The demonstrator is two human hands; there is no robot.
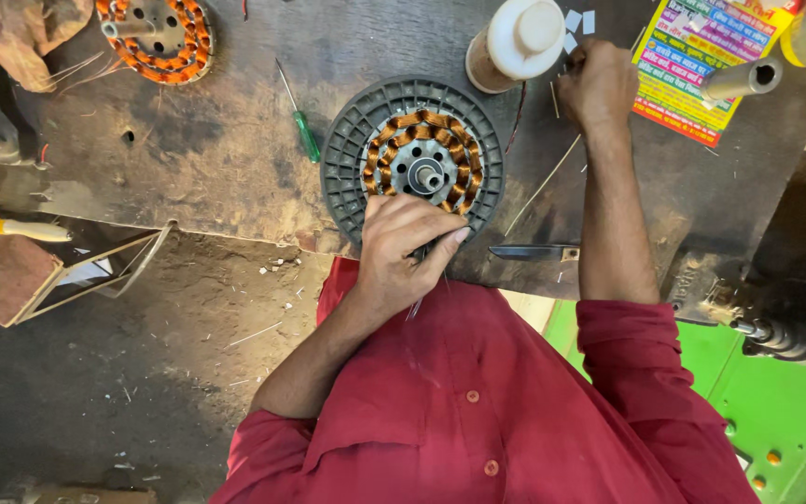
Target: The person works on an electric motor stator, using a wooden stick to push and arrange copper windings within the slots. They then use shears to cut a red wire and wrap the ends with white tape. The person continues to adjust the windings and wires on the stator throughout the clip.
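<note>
Red shirt [478, 401], mine, lowest in view. Left hand [403, 247]: fingers closed against the near edge of the copper winding [424, 140], pinching something I cannot tell. Winding sits in a grey ribbed disc [347, 159] on the workbench [226, 140]. Right hand [597, 89], at 1 o'clock: fingertips together on small scraps. Screwdriver [302, 126] at 10 o'clock; white bottle [515, 42] at 12; knife [529, 252] at 4.

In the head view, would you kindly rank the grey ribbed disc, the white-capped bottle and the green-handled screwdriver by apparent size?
1. Grey ribbed disc, plainly the largest; the left hand rests on its near edge.
2. White-capped bottle.
3. Green-handled screwdriver, long but very thin, so smallest in area; all lie on one bench.
</note>
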